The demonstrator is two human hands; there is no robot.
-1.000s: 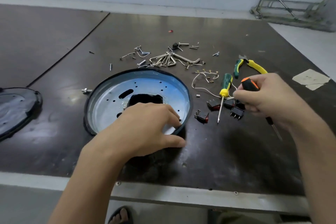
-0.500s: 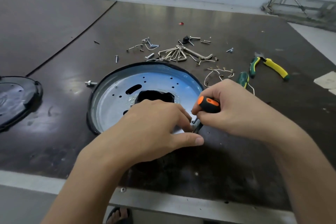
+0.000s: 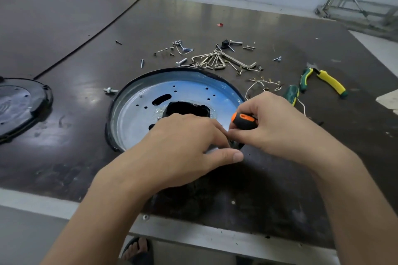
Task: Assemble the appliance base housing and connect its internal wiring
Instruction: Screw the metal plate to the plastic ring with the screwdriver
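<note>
Housing (image 3: 137, 118) lies mid-frame on the surface (image 3: 64, 157); left hand (image 3: 183, 144) pinches its near rim, right hand (image 3: 280, 127) grips a screwdriver (image 3: 243, 120) there.

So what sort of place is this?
Probably an assembly or repair workbench: hex keys and loose screws on the table, pliers nearby, a screwdriver in the right hand at the base housing.

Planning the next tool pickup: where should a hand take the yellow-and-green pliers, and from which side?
Take the pliers by their two handles, from above on the near side. They lie flat on the table, with the handles splayed open toward the person and the metal head pointing away.
</note>
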